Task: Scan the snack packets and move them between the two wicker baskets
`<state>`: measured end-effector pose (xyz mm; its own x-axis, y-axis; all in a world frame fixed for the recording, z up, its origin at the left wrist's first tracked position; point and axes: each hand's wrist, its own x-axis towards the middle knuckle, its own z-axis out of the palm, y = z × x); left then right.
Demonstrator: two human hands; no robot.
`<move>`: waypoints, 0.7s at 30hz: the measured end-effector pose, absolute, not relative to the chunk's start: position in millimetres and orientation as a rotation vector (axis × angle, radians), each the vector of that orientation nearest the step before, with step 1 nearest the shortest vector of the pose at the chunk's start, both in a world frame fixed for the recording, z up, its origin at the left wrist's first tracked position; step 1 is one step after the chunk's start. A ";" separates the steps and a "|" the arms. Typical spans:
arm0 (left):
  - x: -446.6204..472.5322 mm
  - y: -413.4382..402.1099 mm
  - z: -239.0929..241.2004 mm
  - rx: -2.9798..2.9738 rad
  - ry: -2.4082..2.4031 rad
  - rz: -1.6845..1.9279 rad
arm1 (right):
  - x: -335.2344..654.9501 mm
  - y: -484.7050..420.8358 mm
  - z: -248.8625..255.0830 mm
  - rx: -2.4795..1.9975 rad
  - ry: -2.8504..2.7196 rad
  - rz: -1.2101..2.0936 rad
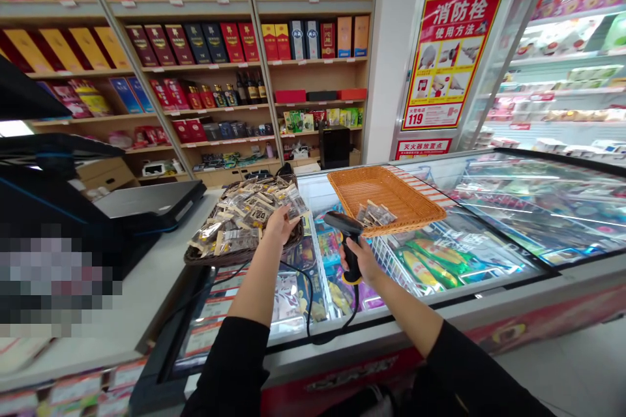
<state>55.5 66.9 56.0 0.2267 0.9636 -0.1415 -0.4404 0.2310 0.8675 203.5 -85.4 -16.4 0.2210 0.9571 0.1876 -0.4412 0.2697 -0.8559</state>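
Observation:
My left hand (pixel 280 227) is closed on a small clear snack packet (pixel 297 203) at the right edge of a dark wicker basket (pixel 193 255). That basket is heaped with similar packets (pixel 239 212) with beige labels and dark print. My right hand (pixel 360 259) grips the handle of a black barcode scanner (pixel 348 229), its head pointing left toward the packet. A black cable (pixel 309 303) loops down from the handle over the freezer glass. Behind the scanner sits an orange wicker basket (pixel 391 192), with several packets (pixel 375 214) in its near left corner.
Both baskets rest on top of a glass-lidded chest freezer (pixel 489 296) full of packaged goods. To the left are a counter (pixel 122 300) and a dark checkout machine (pixel 98 208). Shelves of boxed bottles (pixel 210 45) and a red fire-hydrant sign (pixel 452 58) stand behind.

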 end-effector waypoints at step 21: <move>57.2 62.7 49.4 0.957 0.737 1.214 | 201.7 -77.3 6.3 -1.005 -1.240 0.896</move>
